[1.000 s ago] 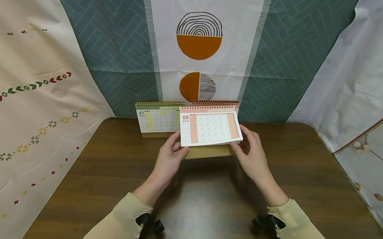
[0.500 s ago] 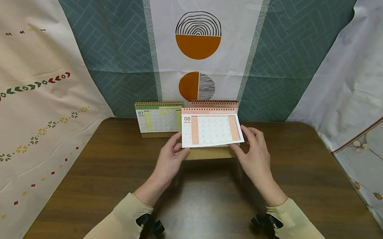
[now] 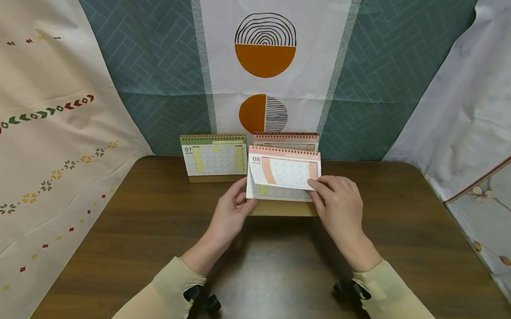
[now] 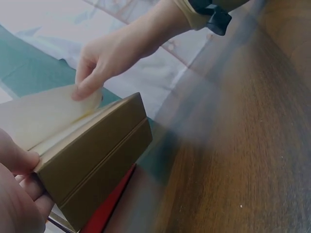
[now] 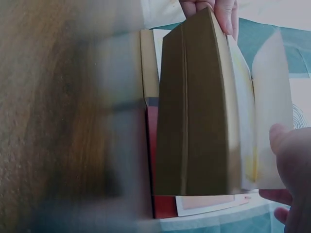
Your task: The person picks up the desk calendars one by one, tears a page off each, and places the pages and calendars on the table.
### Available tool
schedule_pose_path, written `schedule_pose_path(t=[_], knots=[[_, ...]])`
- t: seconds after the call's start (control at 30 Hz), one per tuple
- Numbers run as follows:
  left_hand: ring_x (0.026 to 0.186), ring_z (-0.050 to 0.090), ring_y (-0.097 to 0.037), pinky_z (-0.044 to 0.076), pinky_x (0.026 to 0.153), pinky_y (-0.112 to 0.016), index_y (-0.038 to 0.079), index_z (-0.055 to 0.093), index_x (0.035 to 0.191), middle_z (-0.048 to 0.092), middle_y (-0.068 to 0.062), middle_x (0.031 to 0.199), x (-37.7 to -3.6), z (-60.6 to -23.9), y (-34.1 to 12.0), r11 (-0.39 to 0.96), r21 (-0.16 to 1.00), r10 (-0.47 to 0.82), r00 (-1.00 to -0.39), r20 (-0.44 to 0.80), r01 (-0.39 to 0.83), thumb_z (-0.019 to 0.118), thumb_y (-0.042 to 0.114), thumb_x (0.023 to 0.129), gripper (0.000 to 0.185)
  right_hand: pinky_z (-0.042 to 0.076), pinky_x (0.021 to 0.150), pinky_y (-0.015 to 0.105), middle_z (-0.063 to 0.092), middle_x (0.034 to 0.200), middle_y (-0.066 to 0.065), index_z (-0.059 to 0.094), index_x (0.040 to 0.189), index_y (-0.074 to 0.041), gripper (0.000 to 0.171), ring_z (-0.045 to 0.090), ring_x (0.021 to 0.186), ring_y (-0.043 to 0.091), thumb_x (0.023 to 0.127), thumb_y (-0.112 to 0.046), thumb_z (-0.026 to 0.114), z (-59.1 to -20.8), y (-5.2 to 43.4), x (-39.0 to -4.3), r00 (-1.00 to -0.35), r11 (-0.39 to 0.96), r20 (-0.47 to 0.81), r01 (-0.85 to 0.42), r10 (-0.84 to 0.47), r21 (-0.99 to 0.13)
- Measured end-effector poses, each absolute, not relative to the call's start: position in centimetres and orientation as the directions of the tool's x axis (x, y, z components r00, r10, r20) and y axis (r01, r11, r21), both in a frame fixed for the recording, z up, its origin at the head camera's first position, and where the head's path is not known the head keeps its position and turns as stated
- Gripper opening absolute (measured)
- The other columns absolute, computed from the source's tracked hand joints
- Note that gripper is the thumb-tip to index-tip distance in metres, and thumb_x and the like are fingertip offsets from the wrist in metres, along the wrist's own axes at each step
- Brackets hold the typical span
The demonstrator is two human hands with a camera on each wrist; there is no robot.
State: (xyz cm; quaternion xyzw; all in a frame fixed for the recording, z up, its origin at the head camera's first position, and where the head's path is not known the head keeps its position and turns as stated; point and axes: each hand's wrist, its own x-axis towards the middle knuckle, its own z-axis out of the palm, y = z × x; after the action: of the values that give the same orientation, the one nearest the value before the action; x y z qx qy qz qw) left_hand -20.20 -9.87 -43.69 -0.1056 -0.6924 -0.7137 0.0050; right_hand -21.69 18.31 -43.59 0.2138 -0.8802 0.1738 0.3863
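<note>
My left hand (image 3: 231, 211) grips the lower left corner of a spiral-bound desk calendar (image 3: 251, 190), which is held off the table in front of two others. In the left wrist view its brown card stand (image 4: 97, 150) shows, with the left thumb over its edge. My right hand (image 3: 339, 207) pinches the lower right edge of the pink-headed page marked 08 (image 3: 287, 173). That page bends up off the stack, and a sheet with a yellow column lies under it. The right wrist view shows the lifted page (image 5: 272, 111) standing apart from the stand.
A green-topped calendar marked 07 (image 3: 214, 159) stands at the back left of the brown wooden table (image 3: 271, 276). Behind the held one stands another calendar with a reddish-pink top (image 3: 287, 137), partly hidden. Patterned cloths (image 3: 155, 77) hang at the back and sides.
The lower edge of the 08 page has come up with my right hand, uncovering the yellow-columned sheet. The calendar and left hand have shifted slightly right, and the calendar now sits straighter.
</note>
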Motion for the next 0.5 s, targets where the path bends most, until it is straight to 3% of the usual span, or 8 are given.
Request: schedule_pose_path(t=[0.2, 0.33, 0.5], knots=[[0.112, 0.074, -0.028, 0.057, 0.09, -0.027, 0.0, 0.046, 0.162, 0.074, -0.025, 0.134, -20.2, -44.0, -10.0, -0.001, 0.988, 0.155, -0.976, 0.152, 0.154, 0.066, -0.008, 0.106, 0.06, 0.057, 0.093, 0.054, 0.079, 0.106, 0.01, 0.086, 0.115, -0.007, 0.027, 0.072, 0.095, 0.035, 0.093, -0.02, 0.092, -43.6, 17.4, -21.8, -0.606, 0.84, 0.749, -0.528, -0.269, -0.125], [0.11, 0.075, -0.028, 0.057, 0.091, -0.029, 0.001, 0.048, 0.161, 0.075, -0.023, 0.131, -20.3, -44.0, -10.1, 0.021, 0.99, 0.18, -0.975, 0.132, 0.138, 0.067, -0.008, 0.106, 0.059, 0.06, 0.077, 0.049, 0.079, 0.102, 0.006, 0.086, 0.115, -0.009, 0.023, 0.074, 0.086, 0.031, 0.094, -0.018, 0.091, -43.7, 16.9, -21.9, -0.588, 0.825, 0.76, -0.551, -0.278, -0.124], [0.112, 0.075, -0.027, 0.058, 0.094, -0.031, 0.002, 0.043, 0.162, 0.075, -0.023, 0.13, -20.4, -43.8, -10.2, 0.029, 0.993, 0.239, -0.966, 0.103, 0.113, 0.069, -0.007, 0.105, 0.063, 0.059, 0.068, 0.047, 0.08, 0.099, 0.005, 0.088, 0.113, -0.01, 0.023, 0.074, 0.08, 0.03, 0.091, -0.012, 0.092, -44.1, 17.0, -21.7, -0.566, 0.826, 0.778, -0.552, -0.272, -0.112]])
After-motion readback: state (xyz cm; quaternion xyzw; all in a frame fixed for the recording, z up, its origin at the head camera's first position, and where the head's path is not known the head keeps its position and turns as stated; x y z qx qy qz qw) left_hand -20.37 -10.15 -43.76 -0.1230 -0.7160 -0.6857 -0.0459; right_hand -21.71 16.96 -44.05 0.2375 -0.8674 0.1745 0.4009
